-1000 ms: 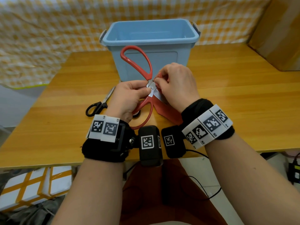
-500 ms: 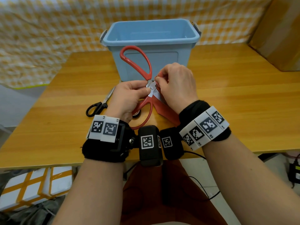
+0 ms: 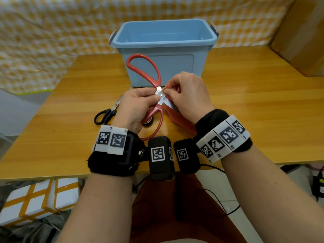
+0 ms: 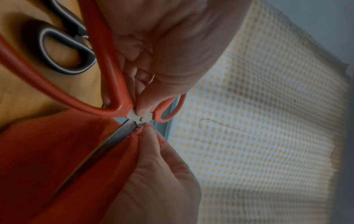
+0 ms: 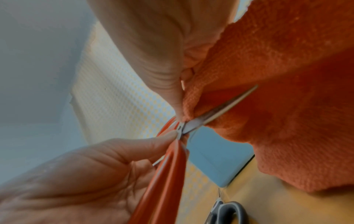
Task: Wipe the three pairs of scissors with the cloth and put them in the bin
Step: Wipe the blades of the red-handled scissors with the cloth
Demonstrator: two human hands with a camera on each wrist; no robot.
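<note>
My left hand [image 3: 154, 98] pinches the red-handled scissors [image 3: 140, 67] at the pivot and holds them above the table with the handles spread. My right hand [image 3: 168, 92] pinches the orange-red cloth [image 3: 180, 118] around one blade close to the pivot. In the left wrist view the bare blade [image 4: 114, 136] runs down into the cloth [image 4: 47, 151]. The cloth [image 5: 287, 106] fills the right of the right wrist view. Black scissors [image 3: 105, 115] lie on the table to the left. A grey-handled pair [image 4: 63, 50] lies under my left hand. The blue bin [image 3: 163, 42] stands just behind.
The wooden table [image 3: 254, 102] stretches wide on both sides of my hands. A cardboard box [image 3: 305, 35] stands at the back right. A yellow checked cloth [image 3: 52, 41] hangs behind the table. White taped boxes [image 3: 35, 199] sit on the floor at the lower left.
My right wrist has shifted slightly while the cloth stays pinched on the blade near the pivot. The left hand and the red scissors have hardly moved.
</note>
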